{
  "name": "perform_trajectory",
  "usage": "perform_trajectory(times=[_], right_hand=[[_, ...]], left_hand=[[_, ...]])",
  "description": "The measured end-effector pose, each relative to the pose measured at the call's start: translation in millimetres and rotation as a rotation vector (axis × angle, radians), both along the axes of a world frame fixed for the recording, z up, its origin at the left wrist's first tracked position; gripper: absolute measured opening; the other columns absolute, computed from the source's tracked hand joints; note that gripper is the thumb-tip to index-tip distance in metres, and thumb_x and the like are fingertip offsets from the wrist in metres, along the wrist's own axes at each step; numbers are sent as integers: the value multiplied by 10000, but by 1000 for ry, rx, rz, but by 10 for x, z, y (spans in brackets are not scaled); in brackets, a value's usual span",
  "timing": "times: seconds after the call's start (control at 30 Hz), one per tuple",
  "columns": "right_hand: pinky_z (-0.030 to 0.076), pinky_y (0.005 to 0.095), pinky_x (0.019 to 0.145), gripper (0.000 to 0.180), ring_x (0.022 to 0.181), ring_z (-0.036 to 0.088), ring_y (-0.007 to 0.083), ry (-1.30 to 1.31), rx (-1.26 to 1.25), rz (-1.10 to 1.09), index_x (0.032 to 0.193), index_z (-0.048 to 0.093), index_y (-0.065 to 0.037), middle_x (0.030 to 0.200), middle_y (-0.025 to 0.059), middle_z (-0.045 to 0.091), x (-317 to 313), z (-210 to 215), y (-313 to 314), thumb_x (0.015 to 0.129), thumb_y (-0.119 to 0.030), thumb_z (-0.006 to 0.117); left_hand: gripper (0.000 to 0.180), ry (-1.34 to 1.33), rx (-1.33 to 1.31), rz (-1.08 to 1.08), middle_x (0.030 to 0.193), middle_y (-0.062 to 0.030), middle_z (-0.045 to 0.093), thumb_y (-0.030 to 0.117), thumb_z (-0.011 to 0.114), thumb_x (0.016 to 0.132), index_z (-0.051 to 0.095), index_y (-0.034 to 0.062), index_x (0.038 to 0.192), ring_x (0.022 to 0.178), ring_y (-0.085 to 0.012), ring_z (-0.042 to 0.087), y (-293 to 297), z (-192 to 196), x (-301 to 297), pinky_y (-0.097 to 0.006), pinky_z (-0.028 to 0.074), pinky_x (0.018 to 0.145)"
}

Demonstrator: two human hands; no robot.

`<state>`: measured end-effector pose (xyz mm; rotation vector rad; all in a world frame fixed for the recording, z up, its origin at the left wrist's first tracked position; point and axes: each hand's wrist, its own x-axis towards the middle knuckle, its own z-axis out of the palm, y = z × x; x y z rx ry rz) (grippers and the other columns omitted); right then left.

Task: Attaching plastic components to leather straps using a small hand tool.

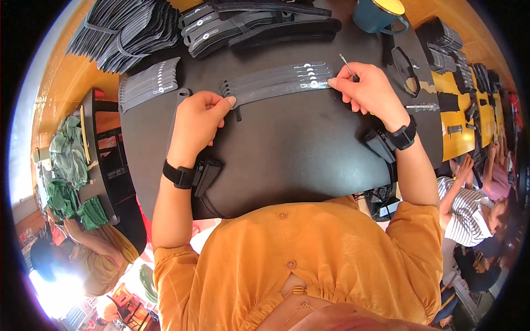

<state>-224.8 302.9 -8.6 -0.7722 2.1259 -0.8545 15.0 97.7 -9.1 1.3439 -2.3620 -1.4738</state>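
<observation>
Several dark grey straps point(270, 79) with white print lie overlapped in a row in front of me, the nearest one stretched between my hands. My left hand point(200, 118) is closed, thumb and finger pinching that strap's left end. At its right end, my right hand point(369, 91) touches the strap with thumb and fingertips. The same right hand also holds a thin metal-tipped tool point(346, 64), its shaft pointing away from me; the exact kind is hard to make out. Another dark strap point(181, 99) lies partly under my left hand and forearm.
On the dark table point(287, 149), a fanned strap set point(149, 85) lies at left. Bundled straps point(124, 33) and a strap pile point(259, 27) stand behind. A teal mug point(375, 15), a black loop point(406, 71) and a clear rod point(422, 107) are at right. Other people sit on both sides.
</observation>
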Motion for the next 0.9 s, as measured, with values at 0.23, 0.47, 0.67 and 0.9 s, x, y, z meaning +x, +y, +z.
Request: perform_trajectory(times=[0.23,0.47,0.67,0.9], right_hand=[[430,231,405,228,473,577,85,58,-12,2,955,630,-23,645,30,635,24,34,5,869,-229,678],[412,220,414,272,504,578,78,-54,-169,6,1111,576,-31,679,22,633,-71,-47,87,890,-179,637],[383,187,428,235,527,551,47,-59,-291,-44,1112,592,-56,731,5,624,-73,126,265,938,-210,630],[373,171,440,200,547,542,28,-30,-359,77,1072,632,-81,738,-17,618,439,453,369,946,-237,636]], left_hand=[[293,2,-41,-6,591,-9,564,275,726,864,642,-2,820,429,-77,476,1,-19,6,-247,374,371],[315,118,-48,-20,663,-6,583,280,737,857,627,4,961,458,-81,493,30,84,155,-248,387,383],[315,166,-477,-65,746,-30,618,305,734,875,667,17,983,593,-87,550,-169,309,695,-255,454,537],[495,-169,-709,-100,899,-232,663,383,757,808,617,-36,1032,881,-386,650,-158,-64,1185,-435,500,792]])
